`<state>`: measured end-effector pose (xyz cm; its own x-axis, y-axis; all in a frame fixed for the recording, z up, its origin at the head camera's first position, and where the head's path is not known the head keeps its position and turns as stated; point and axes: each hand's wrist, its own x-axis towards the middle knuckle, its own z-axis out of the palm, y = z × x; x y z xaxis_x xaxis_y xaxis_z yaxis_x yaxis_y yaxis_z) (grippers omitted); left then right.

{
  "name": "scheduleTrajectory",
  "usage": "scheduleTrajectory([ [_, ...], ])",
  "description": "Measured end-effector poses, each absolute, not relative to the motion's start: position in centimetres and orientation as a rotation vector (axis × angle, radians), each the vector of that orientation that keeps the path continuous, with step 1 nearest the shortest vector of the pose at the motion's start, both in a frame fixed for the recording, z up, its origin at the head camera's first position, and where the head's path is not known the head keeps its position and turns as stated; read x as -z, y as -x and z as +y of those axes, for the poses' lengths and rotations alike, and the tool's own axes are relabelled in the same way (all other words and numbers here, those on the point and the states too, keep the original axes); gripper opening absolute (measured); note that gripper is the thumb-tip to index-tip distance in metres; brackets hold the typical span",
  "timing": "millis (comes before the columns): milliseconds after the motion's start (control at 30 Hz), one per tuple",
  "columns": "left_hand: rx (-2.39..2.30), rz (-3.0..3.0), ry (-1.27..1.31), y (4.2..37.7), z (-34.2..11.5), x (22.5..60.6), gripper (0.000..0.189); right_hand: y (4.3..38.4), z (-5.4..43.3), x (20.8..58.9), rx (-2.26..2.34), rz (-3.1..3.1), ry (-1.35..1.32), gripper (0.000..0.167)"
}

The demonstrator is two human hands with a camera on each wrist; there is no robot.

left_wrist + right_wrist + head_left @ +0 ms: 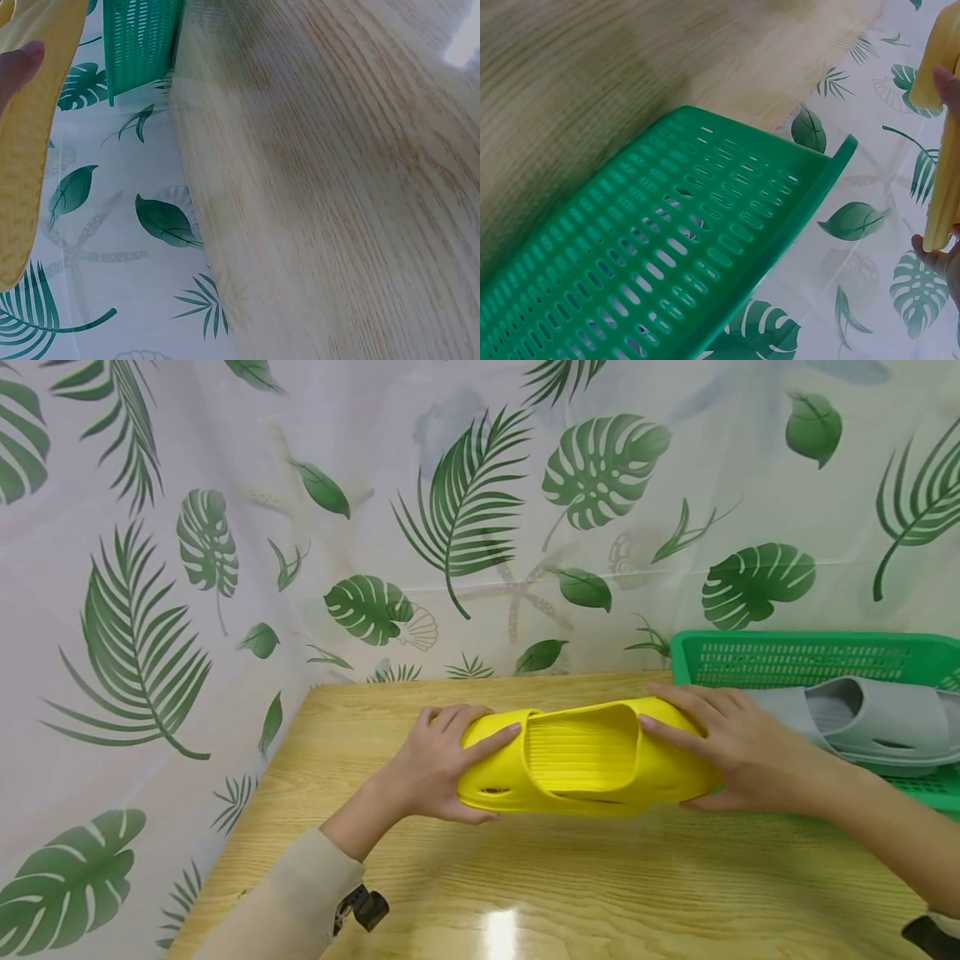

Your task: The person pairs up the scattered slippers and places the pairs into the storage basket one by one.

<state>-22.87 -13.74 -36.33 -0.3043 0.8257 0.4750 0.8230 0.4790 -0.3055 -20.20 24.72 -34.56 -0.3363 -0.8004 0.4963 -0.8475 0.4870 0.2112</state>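
Yellow slippers (581,756), seemingly a pair fitted together with toes at opposite ends, are held sideways over the table. My left hand (446,764) grips the left end, fingers over the top and thumb beneath. At the other end my right hand (723,747) holds on in the same way. In the left wrist view, part of the yellow slipper (30,142) shows with one fingertip on it. The right wrist view catches a yellow slipper (943,180) at its edge, with fingers of the right hand around it.
A green perforated basket (795,652) stands at the right, close to the right forearm. Grey slippers (892,722) lie in it. Behind the wooden table (360,877) hangs a leaf-print cloth (480,527), which also covers the left side.
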Motion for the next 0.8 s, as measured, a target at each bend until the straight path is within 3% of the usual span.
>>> scheduleTrajectory([
  [267, -0.003, -2.111, 1.363, 22.5, -13.4, 36.2, 0.097, 19.9, 24.7, 35.3, -0.137, -2.136, -1.361, 0.066],
  [667, -0.038, -2.128, 1.34, 22.4, -12.6, 36.1, 0.092, 20.3, 24.7, 36.1, -0.12, -2.095, -1.331, 0.06],
  [800, -0.047, -2.125, 1.341, 22.4, -12.5, 36.1, 0.091, 20.4, 24.5, 35.9, -0.094, -2.109, -1.328, 0.087],
])
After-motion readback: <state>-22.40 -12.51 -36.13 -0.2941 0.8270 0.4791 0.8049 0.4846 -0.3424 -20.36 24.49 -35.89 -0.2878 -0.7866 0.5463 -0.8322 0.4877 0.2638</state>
